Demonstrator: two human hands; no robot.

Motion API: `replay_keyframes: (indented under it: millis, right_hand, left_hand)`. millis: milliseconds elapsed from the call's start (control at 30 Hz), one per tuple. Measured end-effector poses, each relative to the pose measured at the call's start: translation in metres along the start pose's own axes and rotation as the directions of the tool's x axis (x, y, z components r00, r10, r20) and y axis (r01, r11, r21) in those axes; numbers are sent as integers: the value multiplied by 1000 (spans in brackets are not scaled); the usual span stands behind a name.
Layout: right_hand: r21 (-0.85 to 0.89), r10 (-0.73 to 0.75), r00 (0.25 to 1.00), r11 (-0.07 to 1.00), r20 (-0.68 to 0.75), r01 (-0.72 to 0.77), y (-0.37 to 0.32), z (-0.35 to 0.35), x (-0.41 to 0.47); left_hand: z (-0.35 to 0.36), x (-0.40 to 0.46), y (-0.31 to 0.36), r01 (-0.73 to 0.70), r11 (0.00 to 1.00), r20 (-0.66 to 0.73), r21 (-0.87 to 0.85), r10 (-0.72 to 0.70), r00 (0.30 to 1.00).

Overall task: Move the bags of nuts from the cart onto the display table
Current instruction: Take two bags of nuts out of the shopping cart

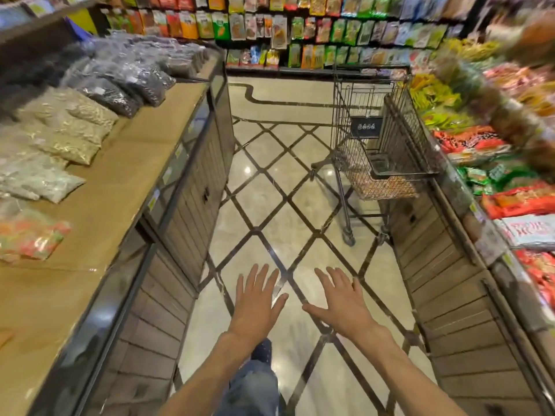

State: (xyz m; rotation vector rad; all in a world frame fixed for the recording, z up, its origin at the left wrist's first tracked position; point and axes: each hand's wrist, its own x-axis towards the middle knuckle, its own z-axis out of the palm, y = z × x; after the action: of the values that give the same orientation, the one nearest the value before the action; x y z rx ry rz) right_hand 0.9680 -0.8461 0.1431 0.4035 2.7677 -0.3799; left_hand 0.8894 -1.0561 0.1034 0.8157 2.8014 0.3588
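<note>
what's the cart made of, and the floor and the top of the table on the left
Cart: thin metal wire, dark finish, going by its open grid walls.
Floor: polished stone or tile, since it mirrors the lights, with dark inlaid diamond lines.
Table top: matt brown, probably cardboard or paper; hard to tell.

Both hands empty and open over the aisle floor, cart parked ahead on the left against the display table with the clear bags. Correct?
Not quite. The head view shows the cart ahead on the right, beside the shelf of colourful packets, across the aisle from the display table with the clear bags. The rest holds: left hand and right hand are empty, fingers spread, over the aisle floor.
</note>
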Motion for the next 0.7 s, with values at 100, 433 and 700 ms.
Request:
replay_keyframes:
  millis: [100,433,700]
  right_hand:
    - [16,77,996,997,-34,-76,9,-31,57]
    - [139,217,974,969,-71,-206,62,-115,236]
    - [172,260,962,955,-85,-243,151,-165,395]
  left_hand:
    - [-23,78,-2,-41,999,15,-25,41,999]
    - [-68,313,15,-231,972,91,-39,234,968]
    - [-68,509,59,-276,961,191,20,268,944]
